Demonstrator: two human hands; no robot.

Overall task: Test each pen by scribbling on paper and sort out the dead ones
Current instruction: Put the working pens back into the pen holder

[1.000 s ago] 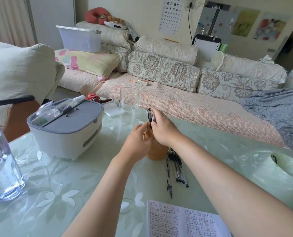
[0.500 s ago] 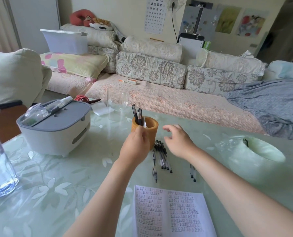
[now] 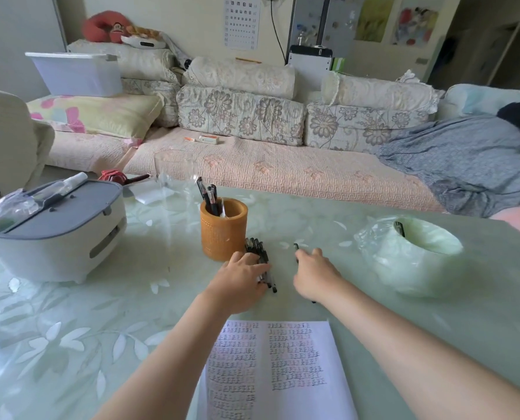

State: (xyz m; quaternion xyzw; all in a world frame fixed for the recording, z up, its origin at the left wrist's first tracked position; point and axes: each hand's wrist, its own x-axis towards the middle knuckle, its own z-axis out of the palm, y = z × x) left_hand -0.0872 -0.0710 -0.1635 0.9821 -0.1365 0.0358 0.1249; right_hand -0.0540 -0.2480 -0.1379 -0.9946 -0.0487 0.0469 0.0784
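An orange pen holder (image 3: pixel 223 234) stands mid-table with several black pens (image 3: pixel 207 194) upright in it. Just right of its base lies a bunch of black pens (image 3: pixel 256 248). My left hand (image 3: pixel 240 283) rests on that bunch, fingers spread over it. A separate black pen (image 3: pixel 296 246) lies further right, and my right hand (image 3: pixel 313 274) covers it with fingers curled down onto it. The lined paper (image 3: pixel 276 368), filled with scribble marks, lies at the near edge between my forearms.
A pale green bowl (image 3: pixel 434 268) wrapped in clear plastic sits at the right with one pen (image 3: pixel 399 229) in it. A white and grey box (image 3: pixel 55 234) stands at the left. A clear glass (image 3: pixel 175 174) is behind the holder, and a sofa runs beyond the table.
My left hand let go of the orange holder and came down onto the bunch of pens. My right hand dropped from mid-air onto the separate pen at the right.
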